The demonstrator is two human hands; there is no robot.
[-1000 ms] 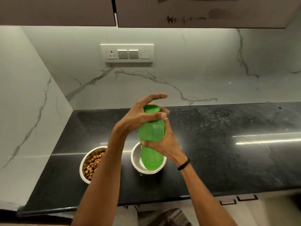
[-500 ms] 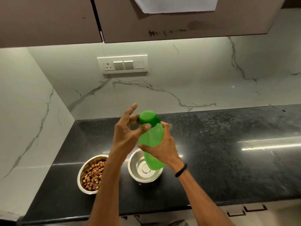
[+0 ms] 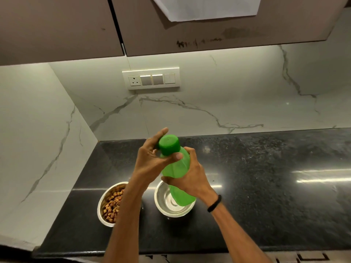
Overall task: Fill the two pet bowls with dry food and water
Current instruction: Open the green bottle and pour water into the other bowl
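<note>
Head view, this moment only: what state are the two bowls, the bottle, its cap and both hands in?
green bottle, held tilted, base over the right bowl.
cap, on the bottle, not yet off.
left bowl, holds dry food.
right bowl, empty, no water visible.
left hand, grips the cap.
right hand, grips the green bottle's body.
cabinet doors, shut.

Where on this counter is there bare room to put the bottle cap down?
Widest bare patch: the black countertop right of the empty steel bowl, out to the frame's edge. A narrower strip runs behind both bowls, up to the marble backsplash. Crowded at front left: the kibble bowl and empty bowl sit close together.
</note>
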